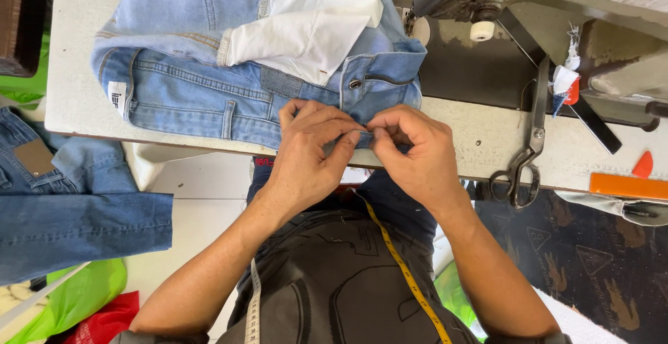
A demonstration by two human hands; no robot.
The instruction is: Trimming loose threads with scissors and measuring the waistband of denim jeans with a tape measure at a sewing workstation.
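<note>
The jeans (229, 100) are showing pale, washed blue with tan stitching and white pocket lining (306, 24); a darker blue pair (69, 205) is lying to the side with a brown patch. The worktop (473, 135) is looking off-white. A yellow tape (407, 281) is running over a grey printed shirt (334, 288). An orange block (626, 185) is glowing near dark steel scissors (529, 142).

Bright, even daylight, soft shadows under the hands (362, 153) — sharp focus, slight stretching toward the edges.

Matt denim jeans (209, 100), white cloth pocket lining (306, 17), dull metal scissors (532, 142)
</note>
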